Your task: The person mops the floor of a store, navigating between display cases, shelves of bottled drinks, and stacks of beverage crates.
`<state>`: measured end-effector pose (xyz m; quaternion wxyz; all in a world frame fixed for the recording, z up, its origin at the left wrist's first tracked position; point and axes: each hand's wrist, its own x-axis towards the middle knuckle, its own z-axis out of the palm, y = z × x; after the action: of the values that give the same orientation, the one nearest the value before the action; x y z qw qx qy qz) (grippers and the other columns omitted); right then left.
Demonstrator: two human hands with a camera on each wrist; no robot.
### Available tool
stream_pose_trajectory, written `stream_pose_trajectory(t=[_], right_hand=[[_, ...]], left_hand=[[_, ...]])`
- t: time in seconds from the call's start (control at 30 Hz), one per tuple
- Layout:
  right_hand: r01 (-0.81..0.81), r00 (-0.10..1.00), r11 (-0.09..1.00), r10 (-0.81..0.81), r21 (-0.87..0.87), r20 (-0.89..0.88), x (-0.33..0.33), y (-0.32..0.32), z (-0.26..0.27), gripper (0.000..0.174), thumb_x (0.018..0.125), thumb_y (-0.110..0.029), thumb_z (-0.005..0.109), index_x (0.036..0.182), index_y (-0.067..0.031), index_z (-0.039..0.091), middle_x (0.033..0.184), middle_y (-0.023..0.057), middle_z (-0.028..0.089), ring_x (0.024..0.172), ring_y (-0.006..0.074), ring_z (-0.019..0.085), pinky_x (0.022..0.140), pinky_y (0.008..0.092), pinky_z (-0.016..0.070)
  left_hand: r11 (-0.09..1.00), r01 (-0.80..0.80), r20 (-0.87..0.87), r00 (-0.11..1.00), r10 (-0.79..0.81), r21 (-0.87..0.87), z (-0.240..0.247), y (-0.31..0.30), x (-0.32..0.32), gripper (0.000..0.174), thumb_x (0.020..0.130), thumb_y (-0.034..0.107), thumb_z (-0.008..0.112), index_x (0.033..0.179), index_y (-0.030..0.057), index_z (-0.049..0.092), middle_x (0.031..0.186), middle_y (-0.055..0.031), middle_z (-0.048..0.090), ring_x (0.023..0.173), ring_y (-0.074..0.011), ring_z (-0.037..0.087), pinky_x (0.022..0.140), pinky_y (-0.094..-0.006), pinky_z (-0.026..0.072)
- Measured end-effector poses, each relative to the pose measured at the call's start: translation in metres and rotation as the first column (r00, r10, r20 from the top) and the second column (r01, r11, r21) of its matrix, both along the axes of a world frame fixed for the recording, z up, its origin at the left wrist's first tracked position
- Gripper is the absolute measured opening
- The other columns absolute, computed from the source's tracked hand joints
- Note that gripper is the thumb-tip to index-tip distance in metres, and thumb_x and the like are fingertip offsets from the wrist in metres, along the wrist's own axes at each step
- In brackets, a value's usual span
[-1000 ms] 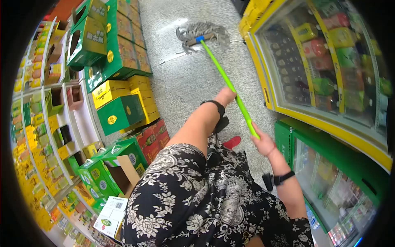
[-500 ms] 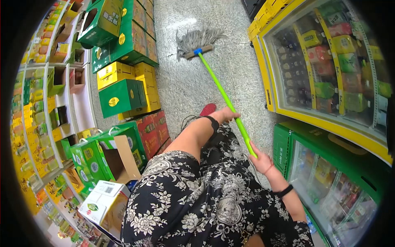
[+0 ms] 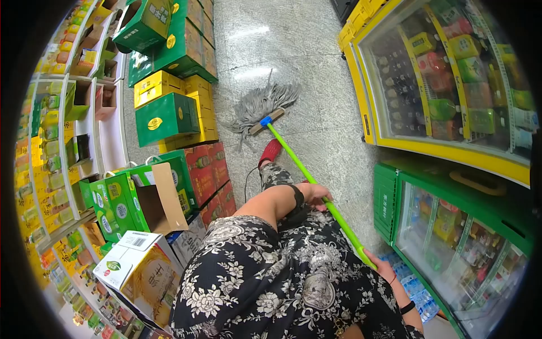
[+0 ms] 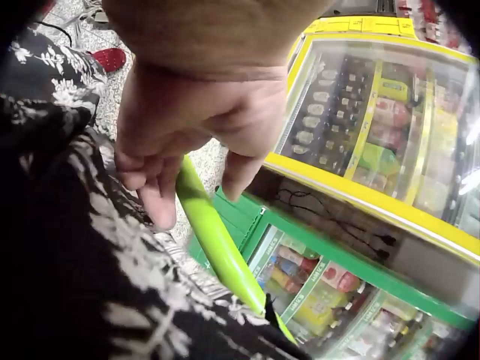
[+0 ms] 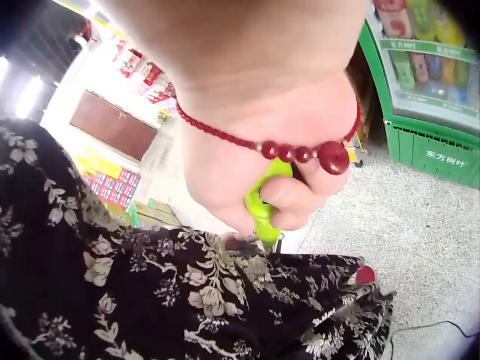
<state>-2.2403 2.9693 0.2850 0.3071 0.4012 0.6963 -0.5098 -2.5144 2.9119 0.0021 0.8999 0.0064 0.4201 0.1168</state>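
The left hand (image 3: pixel 316 195) and right hand (image 3: pixel 383 265) had fingers curled round the green handle (image 3: pixel 296 161), with the mop head (image 3: pixel 264 106) on the floor (image 3: pixel 333 113) at 11 o'clock from them.

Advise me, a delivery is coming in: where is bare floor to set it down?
Bare floor lies between the mop head and the yellow-framed cooler, and beyond the mop head. It is crowded on the head view's left, where cartons stand stacked by the shelves.
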Motion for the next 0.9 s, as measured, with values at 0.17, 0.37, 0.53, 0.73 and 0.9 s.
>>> stream_pose_trajectory(t=[0.17,0.37,0.53,0.73,0.9], right_hand=[[0.022,0.987,0.997,-0.009,0.075,-0.161,-0.100,0.008,-0.041,0.050,0.081,-0.007,0.053,0.129,-0.0115,0.040,0.118,0.0141,0.054,0.103,0.0210,0.055,0.085,0.0265,0.0423],[0.150,0.972,0.987,-0.156,-0.050,-0.175,-0.346,0.032,-0.110,0.050,0.085,-0.008,0.048,0.133,-0.0105,0.034,0.094,0.0046,0.058,0.060,0.0064,0.047,0.057,0.0229,0.0427],[0.144,0.933,0.985,-0.168,-0.098,-0.318,-0.556,0.077,-0.159,0.053,0.085,-0.015,0.051,0.134,-0.0136,0.031,0.066,0.0021,0.051,0.048,0.0084,0.044,0.044,0.0239,0.0388],[0.092,0.957,0.996,-0.083,0.021,-0.277,-0.643,0.081,-0.172,0.068,0.078,-0.017,0.059,0.137,-0.0181,0.025,0.062,0.0032,0.051,0.041,0.0104,0.045,0.036,0.0262,0.0374],[0.115,0.972,0.991,-0.126,-0.066,-0.200,-0.545,0.050,-0.151,0.074,0.075,-0.007,0.058,0.138,-0.0228,0.023,0.058,0.0006,0.047,0.039,0.0088,0.042,0.034,0.0235,0.0348]], left_hand=[[0.905,-0.412,-0.270,0.864,0.426,0.109,0.005,0.007,-0.095,0.023,0.074,0.025,0.060,0.077,0.0021,0.059,0.070,-0.0108,0.060,0.051,-0.0188,0.055,0.045,-0.0300,0.0412],[0.665,-0.582,-0.450,0.490,0.746,0.468,-0.004,0.030,-0.303,0.028,0.070,0.020,0.064,0.088,-0.0008,0.057,0.079,-0.0110,0.058,0.062,-0.0179,0.052,0.055,-0.0305,0.0444],[0.536,-0.605,-0.383,0.375,0.844,0.589,0.048,0.040,-0.395,0.036,0.083,0.034,0.050,0.106,0.0066,0.052,0.082,-0.0022,0.059,0.066,-0.0099,0.051,0.060,-0.0278,0.0342],[0.486,-0.720,-0.328,0.362,0.872,0.496,0.050,0.018,-0.416,0.045,0.087,0.047,0.039,0.114,0.0113,0.048,0.092,-0.0022,0.061,0.075,-0.0088,0.052,0.064,-0.0288,0.0330],[0.462,-0.806,-0.311,0.362,0.879,0.369,0.035,0.005,-0.385,0.051,0.086,0.054,0.037,0.113,0.0124,0.048,0.091,-0.0043,0.060,0.075,-0.0096,0.051,0.064,-0.0281,0.0332]])
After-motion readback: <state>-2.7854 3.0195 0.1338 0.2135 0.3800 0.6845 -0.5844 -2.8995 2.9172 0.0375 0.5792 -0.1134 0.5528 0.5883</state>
